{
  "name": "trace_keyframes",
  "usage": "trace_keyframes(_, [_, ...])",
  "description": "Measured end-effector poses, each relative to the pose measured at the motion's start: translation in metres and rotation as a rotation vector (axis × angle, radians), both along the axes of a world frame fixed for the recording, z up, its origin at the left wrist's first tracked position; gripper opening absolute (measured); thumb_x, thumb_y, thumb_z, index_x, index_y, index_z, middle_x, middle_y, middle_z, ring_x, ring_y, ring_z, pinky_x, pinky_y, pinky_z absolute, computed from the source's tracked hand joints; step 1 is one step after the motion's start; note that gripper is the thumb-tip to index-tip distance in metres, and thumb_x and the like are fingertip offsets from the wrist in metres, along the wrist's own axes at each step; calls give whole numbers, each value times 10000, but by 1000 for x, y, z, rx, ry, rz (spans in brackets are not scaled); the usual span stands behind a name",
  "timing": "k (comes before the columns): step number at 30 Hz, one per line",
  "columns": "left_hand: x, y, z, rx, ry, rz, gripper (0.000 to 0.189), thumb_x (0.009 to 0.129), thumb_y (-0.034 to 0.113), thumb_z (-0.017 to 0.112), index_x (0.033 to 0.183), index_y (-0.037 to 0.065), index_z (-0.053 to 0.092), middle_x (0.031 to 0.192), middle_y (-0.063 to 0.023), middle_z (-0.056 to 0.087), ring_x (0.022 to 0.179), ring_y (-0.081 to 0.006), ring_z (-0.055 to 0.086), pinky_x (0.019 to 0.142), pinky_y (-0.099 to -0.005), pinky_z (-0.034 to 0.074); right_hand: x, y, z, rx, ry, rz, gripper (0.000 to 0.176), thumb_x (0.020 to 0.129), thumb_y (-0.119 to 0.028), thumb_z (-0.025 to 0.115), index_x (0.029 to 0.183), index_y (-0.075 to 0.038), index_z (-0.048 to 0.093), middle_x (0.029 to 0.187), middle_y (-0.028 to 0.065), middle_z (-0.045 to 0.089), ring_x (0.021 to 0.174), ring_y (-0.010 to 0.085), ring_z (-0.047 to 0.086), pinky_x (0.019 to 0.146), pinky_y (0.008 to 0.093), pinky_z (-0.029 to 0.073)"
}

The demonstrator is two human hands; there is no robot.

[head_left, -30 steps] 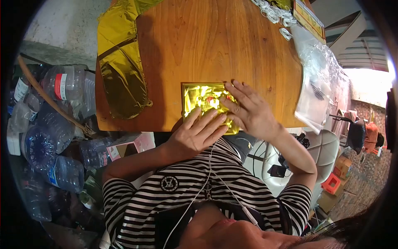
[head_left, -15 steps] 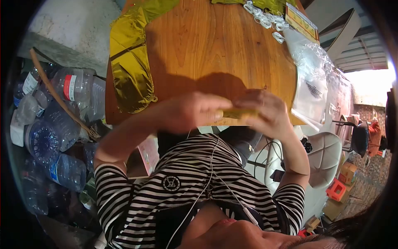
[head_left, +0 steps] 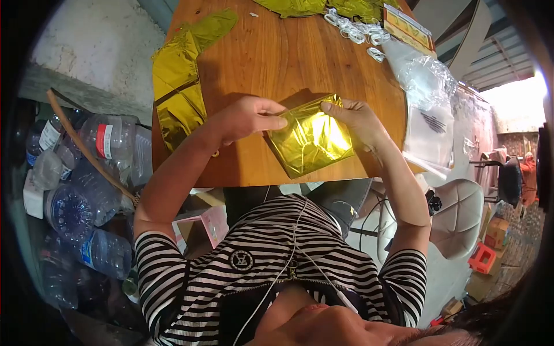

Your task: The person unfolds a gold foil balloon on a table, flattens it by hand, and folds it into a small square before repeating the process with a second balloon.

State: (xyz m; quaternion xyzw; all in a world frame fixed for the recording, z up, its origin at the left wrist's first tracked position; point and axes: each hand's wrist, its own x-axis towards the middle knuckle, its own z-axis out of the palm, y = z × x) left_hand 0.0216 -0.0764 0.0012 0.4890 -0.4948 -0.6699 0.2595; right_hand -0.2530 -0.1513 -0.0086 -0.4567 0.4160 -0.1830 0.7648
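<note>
A folded, shiny gold foil packet [head_left: 311, 141], roughly square, is held flat just above the near edge of the wooden table. My left hand [head_left: 248, 120] pinches its upper left edge between thumb and fingers. At the upper right, my right hand [head_left: 359, 120] grips it, the thumb lying on top and the fingers partly hidden behind. A long piece of gold foil [head_left: 178, 86], resembling an uninflated balloon, lies along the table's left side, beyond my left forearm.
At the far edge lie more gold foil [head_left: 297, 6], several white string bundles [head_left: 349, 26] and a yellow printed card [head_left: 408, 27]. Clear plastic bags [head_left: 430, 115] hang over the right edge of the table [head_left: 248, 63]. Plastic bottles [head_left: 104, 138] crowd the floor at left; a chair [head_left: 459, 219] stands right.
Both hands were blurred in motion near the table edge, with the foil mostly hidden. Now they are further forward, holding the foil spread as a flat square. The view has shifted slightly.
</note>
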Motion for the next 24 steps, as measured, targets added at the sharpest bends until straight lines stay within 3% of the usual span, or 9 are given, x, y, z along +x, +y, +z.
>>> trace_keyframes(3, [0, 4, -1, -17, -102, 104, 343, 951, 162, 722, 1214, -52, 673, 1086, -82, 746, 929, -130, 684, 778, -298, 546, 3, -2, -4, 2, -1, 36, 323, 1007, -244, 686, 1179, 29, 706, 1086, 88, 751, 944, 138, 709, 831, 293, 573])
trace_keyframes(9, [3, 6, -9, -17, -118, 131, 319, 955, 156, 718, 1200, -47, 690, 1086, -86, 749, 934, -142, 695, 760, -289, 556, -2, 2, -14, -60, -168, 43, 309, 1029, -195, 649, 1239, 31, 662, 1171, 88, 719, 1032, 140, 679, 919, 291, 543])
trace_keyframes(16, [4, 2, -7, 83, -112, 116, 341, 940, 151, 741, 1197, -63, 677, 1075, -91, 744, 934, -133, 689, 757, -286, 553, -5, -3, -22, -53, -129, 46, 233, 1018, -181, 667, 1138, 14, 706, 1064, 54, 740, 938, 113, 672, 841, 264, 539])
trace_keyframes(18, [3, 2, -6, -144, -239, 51, 332, 935, 163, 751, 1173, -62, 692, 1072, -97, 744, 950, -141, 690, 806, -288, 552, -3, -4, -19, -52, -112, 40, 228, 1015, -182, 671, 1126, 14, 711, 1053, 53, 741, 922, 107, 671, 829, 263, 540])
trace_keyframes(21, [-5, -2, 8, -264, -348, 18, 317, 934, 172, 756, 1159, -47, 708, 1074, -112, 746, 964, -151, 693, 865, -287, 541, -2, -3, -9, -33, -122, 59, 228, 1012, -183, 675, 1126, 10, 717, 1041, 54, 745, 903, 98, 673, 815, 262, 545])
trace_keyframes(24, [-6, -8, 8, -185, -316, -16, 309, 940, 171, 750, 1195, 0, 717, 1081, -114, 756, 978, -147, 695, 873, -293, 539, 1, -4, -7, -10, -119, 30, 207, 1014, -169, 670, 1135, -9, 720, 1043, 56, 747, 914, 109, 683, 821, 258, 548])
